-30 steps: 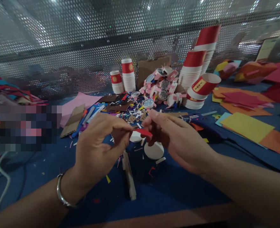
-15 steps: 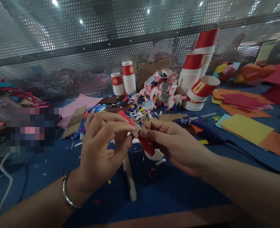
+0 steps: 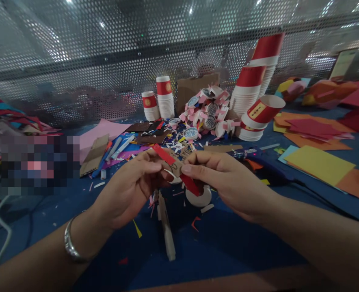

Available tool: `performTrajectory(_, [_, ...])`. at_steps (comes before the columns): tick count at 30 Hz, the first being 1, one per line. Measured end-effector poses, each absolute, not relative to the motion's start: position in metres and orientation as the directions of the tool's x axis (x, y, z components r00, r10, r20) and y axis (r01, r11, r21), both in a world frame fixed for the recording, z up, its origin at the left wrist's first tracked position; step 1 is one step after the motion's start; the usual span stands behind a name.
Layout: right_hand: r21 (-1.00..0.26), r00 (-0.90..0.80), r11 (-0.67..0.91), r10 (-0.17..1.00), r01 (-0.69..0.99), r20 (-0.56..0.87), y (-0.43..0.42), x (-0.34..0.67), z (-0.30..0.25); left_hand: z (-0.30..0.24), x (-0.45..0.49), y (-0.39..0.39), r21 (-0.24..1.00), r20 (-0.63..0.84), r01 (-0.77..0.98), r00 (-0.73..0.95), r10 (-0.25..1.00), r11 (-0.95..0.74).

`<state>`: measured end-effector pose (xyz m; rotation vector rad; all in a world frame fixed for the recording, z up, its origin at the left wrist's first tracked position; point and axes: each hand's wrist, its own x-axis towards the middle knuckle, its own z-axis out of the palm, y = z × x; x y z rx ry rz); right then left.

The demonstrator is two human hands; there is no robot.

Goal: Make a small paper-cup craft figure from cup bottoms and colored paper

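My right hand (image 3: 225,178) pinches a red paper strip (image 3: 191,185) that carries a brown cardboard piece (image 3: 174,161) with a black drawn mark. My left hand (image 3: 133,184), closed as well, has its thumb and fingers on the other side of the same strip, whose red end shows above them. The strip slants from upper left to lower right. Below it a white disc (image 3: 199,198) lies on the blue table (image 3: 210,247). Another white round piece (image 3: 173,177) is partly hidden behind the cardboard. A pale pen-like stick (image 3: 167,231) lies below my left fingers.
Stacks of red-and-white paper cups (image 3: 246,87) stand behind a pile of pink-and-white paper pieces (image 3: 208,113). A dark blue corded tool (image 3: 258,158) lies at the right, beside coloured paper sheets (image 3: 319,162). Markers (image 3: 114,150) and cardboard (image 3: 96,156) lie left; paper scraps are scattered about.
My left hand has turned and shifted down, its fingers folding behind the strip. The cardboard now faces me more, showing its black mark. My right hand keeps its pinch.
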<state>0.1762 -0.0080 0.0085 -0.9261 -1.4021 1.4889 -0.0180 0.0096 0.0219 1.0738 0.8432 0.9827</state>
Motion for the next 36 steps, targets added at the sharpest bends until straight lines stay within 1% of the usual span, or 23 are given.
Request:
performTrajectory(2, [-0.998, -0.332, 0.039, 0.942, -0.045, 0.052, -0.004, 0.18, 0.009, 0.022, -0.018, 0.009, 0.964, -0.074, -0.216, 0.346, 0.935, 0.156])
performTrajectory(3, [-0.999, -0.324, 0.049, 0.945, -0.017, 0.052, -0.002, 0.182, 0.009, 0.022, -0.018, 0.008, 0.975, -0.061, -0.18, 0.34, 0.938, 0.129])
performTrajectory(4, [-0.998, -0.316, 0.06, 0.947, 0.011, 0.053, 0.0, 0.185, 0.01, 0.02, -0.017, 0.007, 0.991, -0.046, -0.099, 0.335, 0.941, 0.084])
performTrajectory(5, [-0.997, -0.312, 0.072, 0.949, 0.041, 0.056, 0.002, 0.187, 0.011, 0.019, -0.016, 0.005, 0.999, -0.022, 0.031, 0.332, 0.943, 0.013])
performTrajectory(6, [-0.993, -0.307, 0.088, 0.95, 0.073, 0.061, 0.003, 0.189, 0.012, 0.017, -0.015, 0.004, 0.976, 0.016, 0.197, 0.339, 0.941, -0.087])
performTrajectory(7, [-0.989, -0.304, 0.106, 0.95, 0.107, 0.068, 0.004, 0.192, 0.013, 0.015, -0.014, 0.002, 0.904, 0.063, 0.374, 0.365, 0.929, -0.209])
performTrajectory(8, [-0.983, -0.3, 0.121, 0.951, 0.14, 0.075, 0.005, 0.193, 0.014, 0.013, -0.013, 0.0, 0.789, 0.115, 0.516, 0.409, 0.905, -0.333])
performTrajectory(9, [-0.977, -0.297, 0.135, 0.951, 0.167, 0.081, 0.006, 0.195, 0.014, 0.011, -0.011, -0.002, 0.67, 0.151, 0.599, 0.468, 0.871, -0.439])
performTrajectory(10, [-0.97, -0.294, 0.146, 0.952, 0.193, 0.085, 0.006, 0.196, 0.015, 0.009, -0.01, -0.003, 0.576, 0.174, 0.633, 0.524, 0.834, -0.518])
performTrajectory(11, [-0.963, -0.292, 0.161, 0.952, 0.214, 0.095, 0.006, 0.196, 0.016, 0.007, -0.009, -0.004, 0.522, 0.183, 0.634, 0.57, 0.801, -0.57])
performTrajectory(13, [-0.949, -0.294, 0.197, 0.948, 0.247, 0.121, 0.006, 0.197, 0.018, 0.004, -0.007, -0.005, 0.483, 0.18, 0.616, 0.625, 0.759, -0.622])
performTrajectory(20, [-0.918, -0.318, 0.27, 0.932, 0.289, 0.174, 0.007, 0.197, 0.019, 0.0, -0.006, -0.006, 0.524, 0.14, 0.539, 0.71, 0.69, -0.66])
performTrajectory(25, [-0.904, -0.319, 0.285, 0.931, 0.32, 0.181, 0.008, 0.199, 0.017, 0.003, -0.007, -0.007, 0.425, 0.158, 0.536, 0.75, 0.643, -0.729])
performTrajectory(28, [-0.911, -0.325, 0.269, 0.931, 0.311, 0.164, 0.008, 0.2, 0.018, 0.009, -0.011, -0.007, 0.395, 0.239, 0.522, 0.736, 0.633, -0.756])
performTrajectory(31, [-0.899, -0.317, 0.295, 0.929, 0.324, 0.191, 0.009, 0.203, 0.021, 0.014, -0.018, -0.006, 0.356, 0.342, 0.543, 0.681, 0.647, -0.76])
performTrajectory(33, [-0.884, -0.307, 0.319, 0.927, 0.343, 0.215, 0.01, 0.205, 0.023, 0.015, -0.021, -0.004, 0.333, 0.371, 0.575, 0.648, 0.665, -0.747])
performTrajectory(36, [-0.861, -0.326, 0.32, 0.925, 0.396, 0.193, 0.01, 0.207, 0.025, 0.016, -0.024, -0.001, 0.316, 0.406, 0.584, 0.629, 0.663, -0.748])
